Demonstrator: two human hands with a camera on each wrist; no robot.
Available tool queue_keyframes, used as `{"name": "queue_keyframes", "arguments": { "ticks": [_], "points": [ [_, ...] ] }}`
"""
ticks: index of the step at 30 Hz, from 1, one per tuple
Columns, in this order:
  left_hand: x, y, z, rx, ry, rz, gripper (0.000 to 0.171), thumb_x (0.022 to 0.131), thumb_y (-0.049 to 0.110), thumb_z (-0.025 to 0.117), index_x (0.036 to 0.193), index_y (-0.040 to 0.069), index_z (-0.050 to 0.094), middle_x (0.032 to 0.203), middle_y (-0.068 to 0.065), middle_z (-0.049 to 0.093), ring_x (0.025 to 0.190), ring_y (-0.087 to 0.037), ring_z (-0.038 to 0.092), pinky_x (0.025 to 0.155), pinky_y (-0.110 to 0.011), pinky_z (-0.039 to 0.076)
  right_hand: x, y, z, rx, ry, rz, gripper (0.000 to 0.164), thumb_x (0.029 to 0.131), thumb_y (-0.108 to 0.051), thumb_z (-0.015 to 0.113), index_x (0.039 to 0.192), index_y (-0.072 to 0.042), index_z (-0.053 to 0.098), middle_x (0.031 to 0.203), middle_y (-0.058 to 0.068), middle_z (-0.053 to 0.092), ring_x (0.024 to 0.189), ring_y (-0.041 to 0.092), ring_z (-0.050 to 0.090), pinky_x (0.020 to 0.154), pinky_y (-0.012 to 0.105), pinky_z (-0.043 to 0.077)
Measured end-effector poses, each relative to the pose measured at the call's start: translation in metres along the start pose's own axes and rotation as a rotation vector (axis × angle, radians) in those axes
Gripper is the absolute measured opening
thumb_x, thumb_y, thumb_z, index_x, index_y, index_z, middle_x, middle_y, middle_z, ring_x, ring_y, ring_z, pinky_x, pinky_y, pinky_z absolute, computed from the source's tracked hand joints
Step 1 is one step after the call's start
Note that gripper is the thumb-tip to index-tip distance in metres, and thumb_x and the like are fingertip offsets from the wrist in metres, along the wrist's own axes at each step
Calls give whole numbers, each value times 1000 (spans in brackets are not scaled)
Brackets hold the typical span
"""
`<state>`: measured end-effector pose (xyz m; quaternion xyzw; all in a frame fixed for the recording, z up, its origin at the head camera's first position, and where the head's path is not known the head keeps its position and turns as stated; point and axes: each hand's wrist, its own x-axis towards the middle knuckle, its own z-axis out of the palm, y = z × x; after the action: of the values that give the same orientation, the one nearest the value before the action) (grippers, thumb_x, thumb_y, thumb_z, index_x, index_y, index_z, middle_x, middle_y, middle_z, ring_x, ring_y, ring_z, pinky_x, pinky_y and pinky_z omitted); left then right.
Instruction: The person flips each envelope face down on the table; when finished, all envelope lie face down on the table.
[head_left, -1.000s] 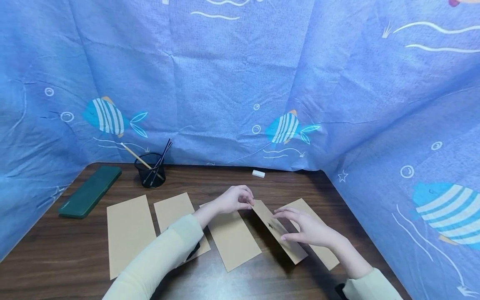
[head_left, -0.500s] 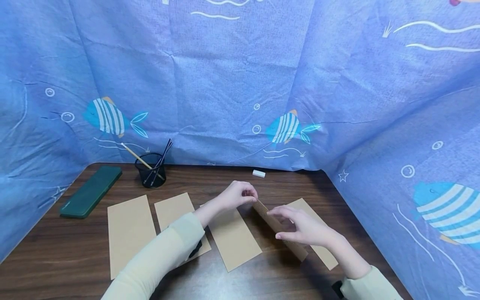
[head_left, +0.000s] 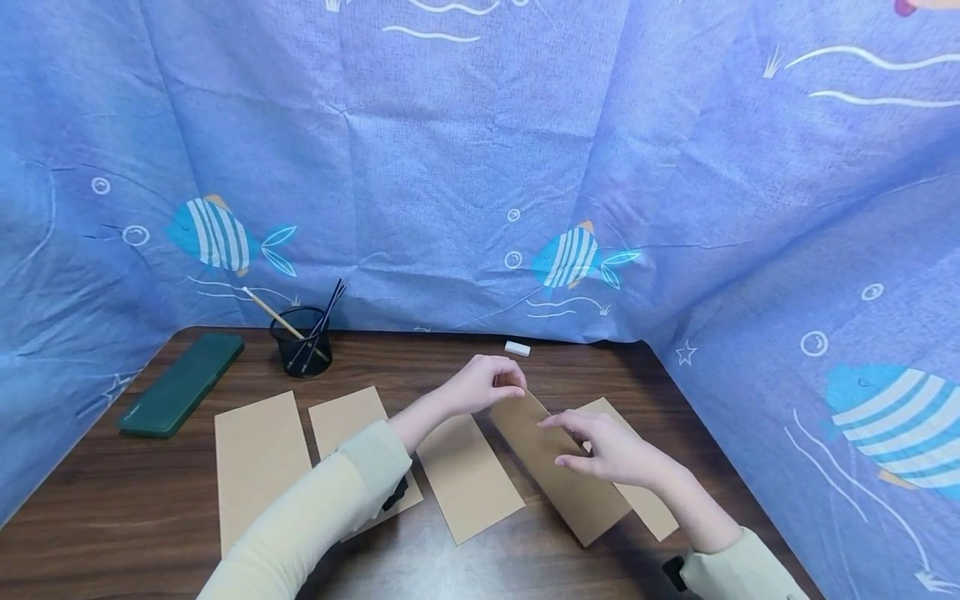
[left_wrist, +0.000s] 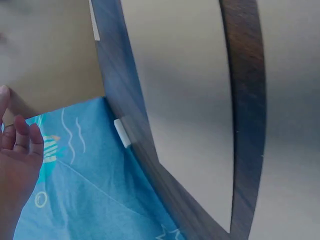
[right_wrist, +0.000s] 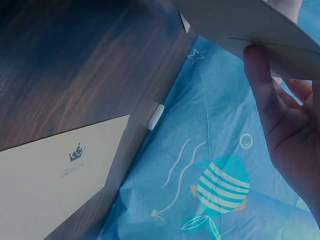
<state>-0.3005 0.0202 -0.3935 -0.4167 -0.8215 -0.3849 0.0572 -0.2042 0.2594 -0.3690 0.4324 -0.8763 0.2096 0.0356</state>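
Observation:
My left hand pinches the far end of a plain tan card, which tilts up off the table. In the left wrist view, the fingers of the left hand lie at the edge of that card. Close by, my right hand hovers over the card's right side with thumb and forefinger apart. In the right wrist view, the thumb of the right hand is against or just before the card; contact is hard to tell. Another card with a printed crown and small lettering lies flat.
Several tan cards lie in a row, including the leftmost card and the middle card. Behind stand a black mesh pen cup, a green case and a white eraser. A blue fish-print curtain borders the table.
The held card has turned over: its small printed mark showed earlier, then it stood nearly edge-on, and now a plain face shows. My left hand has shifted slightly right and away.

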Motion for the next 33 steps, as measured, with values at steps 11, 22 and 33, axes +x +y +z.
{"name": "queue_keyframes", "arguments": {
  "ticks": [11, 22, 33],
  "points": [
    [-1, -1, -5, -14, 54, 30, 25, 83, 14, 72, 107, 12, 67, 85, 3, 61, 69, -6, 52, 64, -20, 46, -4, 8, 3, 18, 30, 24, 47, 74, 1, 75, 118, -10, 63, 74, -5, 53, 56, -5, 35, 50, 15, 39],
    [-24, -18, -8, 13, -50, 35, 46, 77, 6, 76, 120, 7, 60, 116, -6, 61, 97, -19, 60, 81, -33, 50, -13, 32, 7, 265, -13, 193, 47, 80, 0, 71, 125, -7, 59, 110, 8, 65, 60, -2, 52, 55, 18, 46],
    [-54, -25, 11, 88, -287, -5, 55, 80, 11, 74, 130, 5, 51, 129, -5, 56, 119, -23, 48, 100, -34, 39, -19, 56, 26, 297, -7, 223, 44, 80, -8, 74, 122, -5, 61, 122, 11, 62, 104, 17, 60, 75, 25, 54]
  ]
}}
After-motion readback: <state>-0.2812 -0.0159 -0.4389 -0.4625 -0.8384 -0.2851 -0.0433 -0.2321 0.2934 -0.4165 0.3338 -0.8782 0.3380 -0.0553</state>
